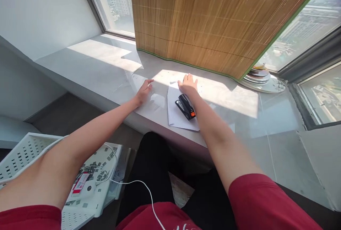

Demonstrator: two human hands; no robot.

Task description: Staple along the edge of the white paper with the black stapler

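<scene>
A black stapler (183,106) with an orange part at its near end lies on white paper (176,120) on the sill. My right hand (188,85) rests over the far edge of the paper, fingers apart, just beyond the stapler; nothing shows in its grasp. My right forearm passes close by the stapler and covers part of the paper. To the left of the paper, my left hand (144,92) is at the sill surface, its fingers loosely stretched out and holding nothing that I can see.
A bamboo blind (197,20) hangs down behind the sill (106,80). Stacked plates (257,77) stand at the far right by the window. Below my left arm is a white perforated basket (34,151) beside a red-and-white box (80,183). A white cable (138,181) crosses my lap.
</scene>
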